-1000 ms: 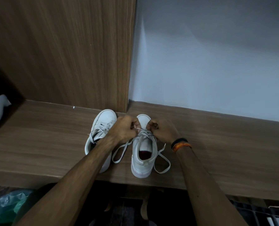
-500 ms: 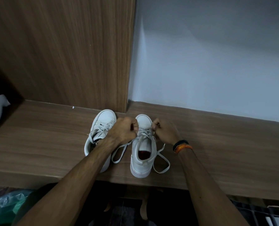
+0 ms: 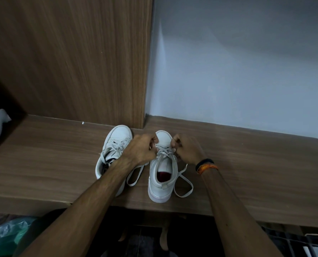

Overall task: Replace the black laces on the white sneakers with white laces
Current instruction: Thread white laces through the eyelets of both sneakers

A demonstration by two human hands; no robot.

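Wooden shelf (image 3: 43, 164); both hands seemingly farther apart on white lace (image 3: 165, 152).

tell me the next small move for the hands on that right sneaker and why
Probably pull the two lace runs outward to snug the crossings, then move toward the collar. The left hand and right hand each pinch the white lace near the toe end of the right sneaker, while long loose ends lie on the wooden shelf at both sides, so lacing seems unfinished.
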